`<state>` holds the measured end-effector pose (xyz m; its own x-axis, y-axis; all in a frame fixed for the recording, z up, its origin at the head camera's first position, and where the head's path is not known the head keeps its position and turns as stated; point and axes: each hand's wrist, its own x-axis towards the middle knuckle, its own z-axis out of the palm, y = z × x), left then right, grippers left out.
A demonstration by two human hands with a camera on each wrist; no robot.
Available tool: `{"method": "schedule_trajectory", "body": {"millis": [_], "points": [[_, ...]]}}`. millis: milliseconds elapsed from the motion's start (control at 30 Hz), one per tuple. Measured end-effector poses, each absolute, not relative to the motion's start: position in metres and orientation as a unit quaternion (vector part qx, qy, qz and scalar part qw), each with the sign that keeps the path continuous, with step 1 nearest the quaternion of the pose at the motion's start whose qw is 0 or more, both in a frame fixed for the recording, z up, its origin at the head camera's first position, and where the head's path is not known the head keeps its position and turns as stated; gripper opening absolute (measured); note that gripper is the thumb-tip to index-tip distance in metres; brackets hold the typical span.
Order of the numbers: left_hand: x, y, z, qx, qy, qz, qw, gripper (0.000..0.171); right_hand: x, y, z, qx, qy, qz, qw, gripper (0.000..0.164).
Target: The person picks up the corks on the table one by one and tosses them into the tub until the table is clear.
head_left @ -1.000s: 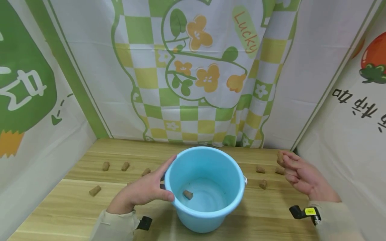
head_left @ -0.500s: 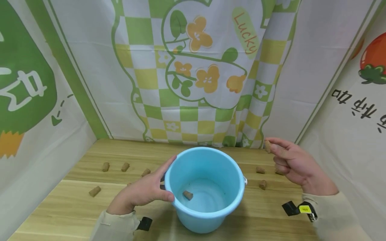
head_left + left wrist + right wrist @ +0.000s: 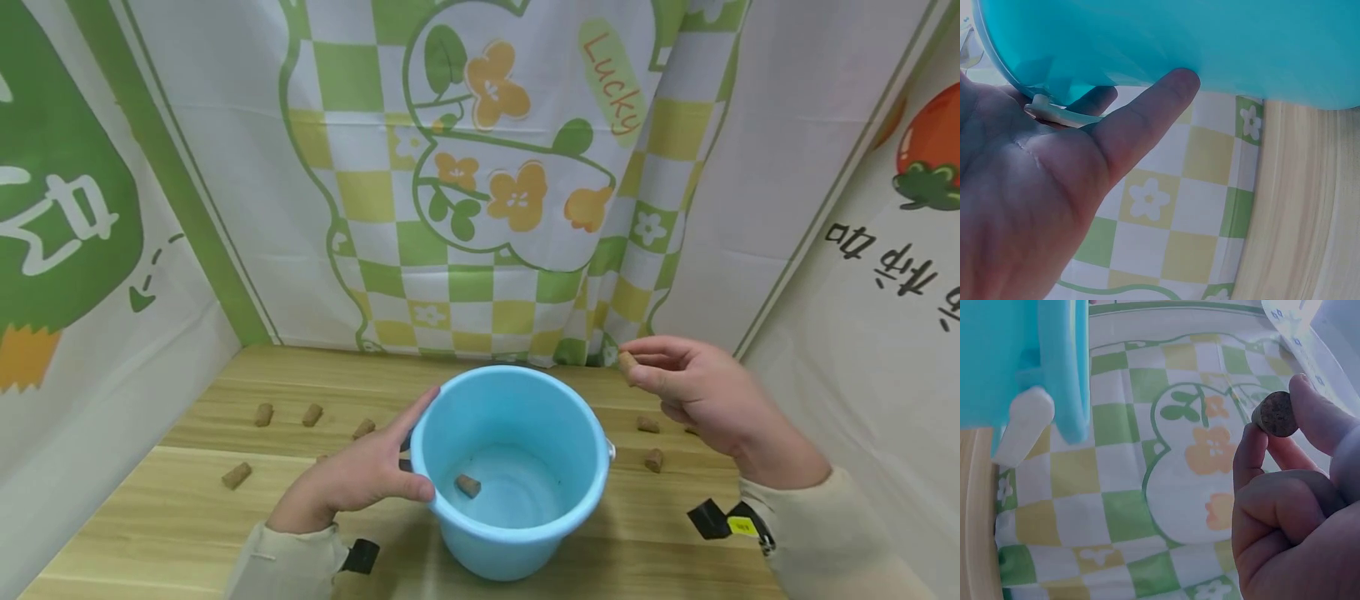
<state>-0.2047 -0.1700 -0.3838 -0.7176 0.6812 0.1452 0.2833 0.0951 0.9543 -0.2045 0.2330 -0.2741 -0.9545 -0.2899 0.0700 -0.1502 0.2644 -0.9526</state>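
Observation:
A light blue bucket (image 3: 498,546) stands upright on the wooden table, with one cork stopper (image 3: 468,486) lying on its floor. My left hand (image 3: 367,467) rests against the bucket's left side, thumb and straight fingers spread along the outside by the rim. In the left wrist view a fingertip (image 3: 1180,80) touches the blue wall. To the right of the bucket, above the table, my right hand (image 3: 708,400) pinches another cork stopper (image 3: 627,367) between thumb and fingertips. The right wrist view shows the round end of that cork (image 3: 1277,415).
Several corks lie left of the bucket, among them a cork (image 3: 237,475) nearest the front. Right of it are a cork (image 3: 654,460), a cork (image 3: 648,424) and one partly hidden beneath my right hand. A printed curtain (image 3: 487,292) hangs behind the table (image 3: 187,508).
My right hand has moved left toward the bucket and slightly up, carrying the pinched cork. The left hand and the bucket have stayed in place.

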Motion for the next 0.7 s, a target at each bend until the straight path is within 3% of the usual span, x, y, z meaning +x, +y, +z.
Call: {"method": "schedule_trajectory", "body": {"millis": [133,700], "points": [[-0.204,-0.170,-0.384,0.335,0.718,0.586,0.171,0.117,-0.204,0.224,-0.269,-0.142,0.816,-0.557,0.052,0.050],[-0.204,-0.170,-0.384,0.327,0.728,0.579,0.167,0.116,-0.206,0.203,-0.268,-0.148,0.861,-0.486,0.041,0.048]]}}
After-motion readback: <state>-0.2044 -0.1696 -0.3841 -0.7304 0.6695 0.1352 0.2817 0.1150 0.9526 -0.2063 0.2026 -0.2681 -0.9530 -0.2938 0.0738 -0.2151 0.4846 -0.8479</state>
